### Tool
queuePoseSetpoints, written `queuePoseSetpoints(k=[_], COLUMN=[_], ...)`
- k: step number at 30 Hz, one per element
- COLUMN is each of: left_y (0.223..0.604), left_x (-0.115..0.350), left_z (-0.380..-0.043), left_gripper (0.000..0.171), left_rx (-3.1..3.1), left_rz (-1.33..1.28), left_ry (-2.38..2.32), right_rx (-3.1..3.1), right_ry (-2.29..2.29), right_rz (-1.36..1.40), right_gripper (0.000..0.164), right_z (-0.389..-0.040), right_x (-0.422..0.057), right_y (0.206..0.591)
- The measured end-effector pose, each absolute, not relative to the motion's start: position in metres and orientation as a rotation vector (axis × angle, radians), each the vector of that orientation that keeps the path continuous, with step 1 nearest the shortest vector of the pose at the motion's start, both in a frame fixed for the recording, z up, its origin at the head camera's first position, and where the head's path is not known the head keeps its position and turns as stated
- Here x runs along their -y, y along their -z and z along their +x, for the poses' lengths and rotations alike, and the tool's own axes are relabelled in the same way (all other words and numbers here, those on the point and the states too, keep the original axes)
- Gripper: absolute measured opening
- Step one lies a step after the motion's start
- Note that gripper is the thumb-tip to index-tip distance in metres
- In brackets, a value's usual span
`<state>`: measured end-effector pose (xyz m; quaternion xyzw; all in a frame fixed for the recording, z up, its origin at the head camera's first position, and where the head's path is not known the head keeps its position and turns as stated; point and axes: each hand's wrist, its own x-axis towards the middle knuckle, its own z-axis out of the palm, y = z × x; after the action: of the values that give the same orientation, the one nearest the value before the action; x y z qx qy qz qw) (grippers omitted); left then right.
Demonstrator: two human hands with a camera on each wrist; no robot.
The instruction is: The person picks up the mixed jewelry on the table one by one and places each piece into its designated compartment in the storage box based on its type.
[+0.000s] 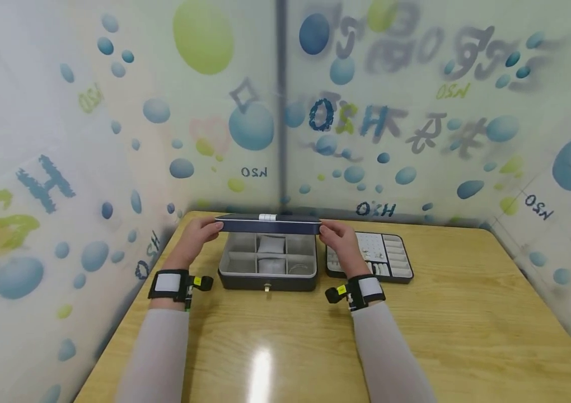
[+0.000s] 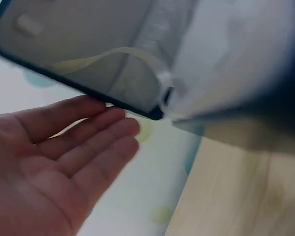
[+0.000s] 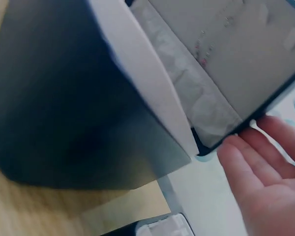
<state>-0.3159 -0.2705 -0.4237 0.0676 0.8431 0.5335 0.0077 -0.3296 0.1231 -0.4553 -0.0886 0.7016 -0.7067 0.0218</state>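
Observation:
A dark jewelry box [image 1: 268, 282] with pale grey compartments stands on the wooden table, its lid [image 1: 267, 227] raised and tilted over it. Two light grey cushions [image 1: 271, 245] sit in the middle compartments. My left hand [image 1: 196, 238] touches the lid's left edge; in the left wrist view its fingers [image 2: 103, 162] stretch out with the tips at the rim. My right hand [image 1: 342, 240] is at the lid's right edge, fingertips against the rim in the right wrist view. Inside the lid hang thin necklaces [image 3: 203, 51] above a gathered fabric pocket [image 3: 206, 110].
Right of the box lies a dark-rimmed jewelry tray [image 1: 395, 254] with ring rolls and small pieces, partly hidden by my right arm. A small gold-coloured latch [image 1: 267, 287] shows on the box front. Behind the table [image 1: 467, 302] hangs a patterned curtain [image 1: 252, 126].

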Motion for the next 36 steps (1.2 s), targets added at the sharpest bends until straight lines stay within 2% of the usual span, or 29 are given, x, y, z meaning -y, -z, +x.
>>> queuePoseSetpoints(k=[8,13,24,36], left_y=[0.429,0.442,0.454,0.461], left_x=[0.273,0.274,0.274,0.269], left_z=[-0.309,-0.303,-0.297,-0.295], left_gripper=[0.049,0.044,0.047,0.044], left_rx=[-2.885,-2.905,-2.866,-2.877], left_rz=[0.380,0.376,0.354,0.434], left_ry=[-1.436,-1.487,-1.551,-1.608], right_rx=[-2.287,-2.313,-2.390,-2.388], right_ry=[2.073,2.010,1.945,1.932], right_rz=[-0.365,-0.401,-0.419,-0.440], right_gripper=[0.048,0.052,0.064,0.067], right_z=[-0.317,-0.308,-0.303,-0.295], right_x=[-0.120,-0.116,-0.117,-0.124], right_y=[0.461,0.464,0.468,0.468])
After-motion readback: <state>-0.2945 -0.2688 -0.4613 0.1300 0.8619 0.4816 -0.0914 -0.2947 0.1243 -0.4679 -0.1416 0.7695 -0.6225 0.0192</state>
